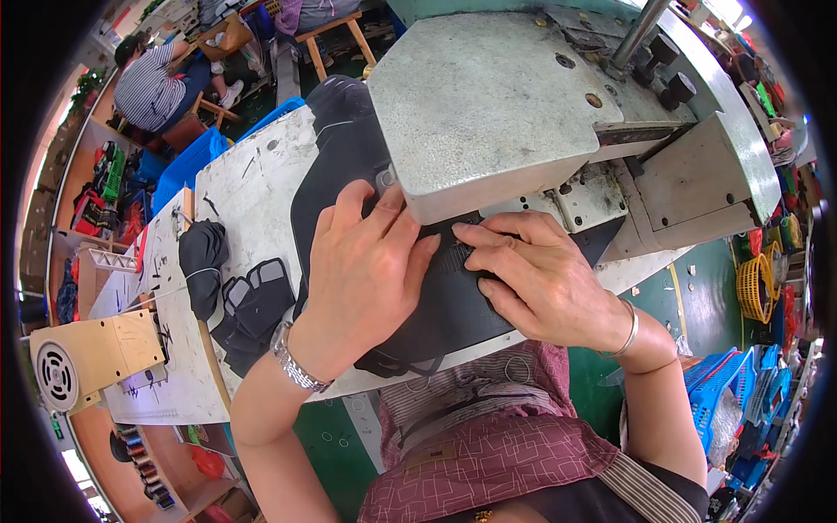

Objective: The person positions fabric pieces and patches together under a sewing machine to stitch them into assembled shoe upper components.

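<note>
Both hands press flat on a large black fabric panel (436,305) lying on the scuffed white table (253,183), just under the grey metal head of a sewing machine (488,96). The left hand (362,275), with a silver wristwatch (295,366), spreads over the cloth; the right hand (540,279) pinches a black ribbed strap (455,258). Small black and grey fabric pieces (248,305) lie to the left.
</note>
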